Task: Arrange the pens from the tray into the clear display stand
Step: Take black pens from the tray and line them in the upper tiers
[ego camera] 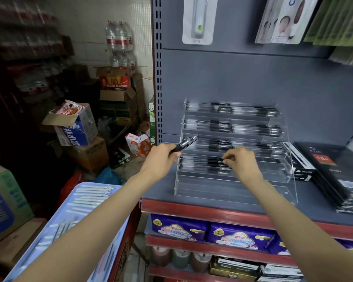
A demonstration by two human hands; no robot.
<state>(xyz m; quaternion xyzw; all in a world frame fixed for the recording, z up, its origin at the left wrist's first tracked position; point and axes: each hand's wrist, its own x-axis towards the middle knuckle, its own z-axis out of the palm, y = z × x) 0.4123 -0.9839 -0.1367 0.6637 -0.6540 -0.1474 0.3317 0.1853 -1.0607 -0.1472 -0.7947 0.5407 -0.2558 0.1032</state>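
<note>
Tray (118, 202) first, since it sits lowest and furthest left — a pale blue one with rows of white pens (90, 198) still lying in it, so plenty of stock left to move by the look of it. Next over, the left hand (161, 157) is curled around a black pen (184, 143), holding it by the lower end with the tip angled up toward the left edge of the clear display stand (281, 180). That one seems to be waiting its turn. Then the stand itself on the grey shelf (161, 192): top tiers are already filled with black pens, the fourth tier down is only filled on its left half, and the lowest tiers look bare. The right hand (239, 160) is at that half-filled tier, fingertips pinched down on the pens there — looks like it's seating or nudging one into line, though I can't tell exactly which pen it has.

So I'd call this mid-task, placing step. Next move probably needs the left-hand pen passed over or laid flat into the open right side of that tier, parallel with the rest.
</note>
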